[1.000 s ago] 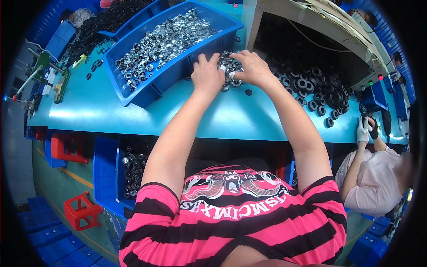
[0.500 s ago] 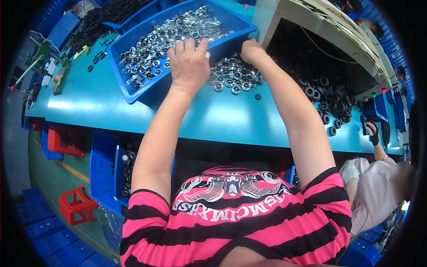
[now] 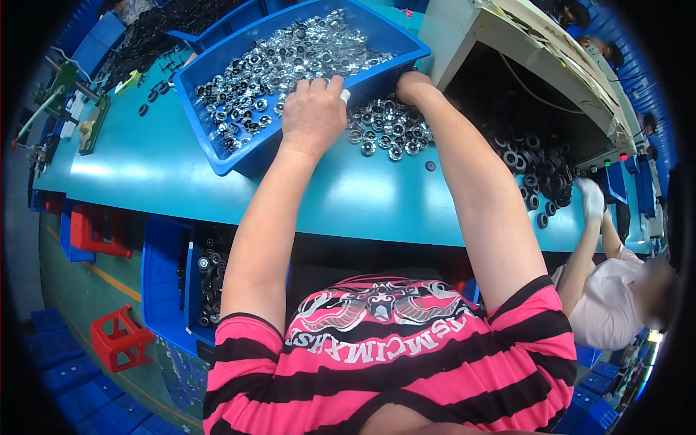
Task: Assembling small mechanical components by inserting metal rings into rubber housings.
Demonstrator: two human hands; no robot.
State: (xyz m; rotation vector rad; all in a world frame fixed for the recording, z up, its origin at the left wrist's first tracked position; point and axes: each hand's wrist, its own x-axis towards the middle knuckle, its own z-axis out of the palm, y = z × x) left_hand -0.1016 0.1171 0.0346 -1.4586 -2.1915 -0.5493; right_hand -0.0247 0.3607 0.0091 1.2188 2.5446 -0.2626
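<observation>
A blue plastic bin (image 3: 243, 156), tilted on the teal bench, holds many small round clear pieces (image 3: 304, 54) with dark centres. My left hand (image 3: 313, 116) is closed over its near rim, fingers on the inner side and a white wrap on one finger. At the bin's right end, my right hand (image 3: 415, 88) grips below the rim; its fingertips are hidden behind the wall. Between my hands, a heap of the same clear pieces (image 3: 391, 127) lies on the bench beside the bin. One small dark disc (image 3: 431, 166) sits apart, near my right forearm.
Black rings (image 3: 544, 170) spill from a cream-coloured housing (image 3: 500, 36) on the right. A co-worker's gloved hand (image 3: 591, 197) is over the bench beyond them. A green fixture (image 3: 94, 123) stands at the left. Red stools (image 3: 122, 337) and blue bins (image 3: 165, 283) are below the bench edge.
The bin has shifted slightly to the right with both my hands on it. Fewer fingers of my right hand show now. The co-worker's gloved hand has come onto the bench.
</observation>
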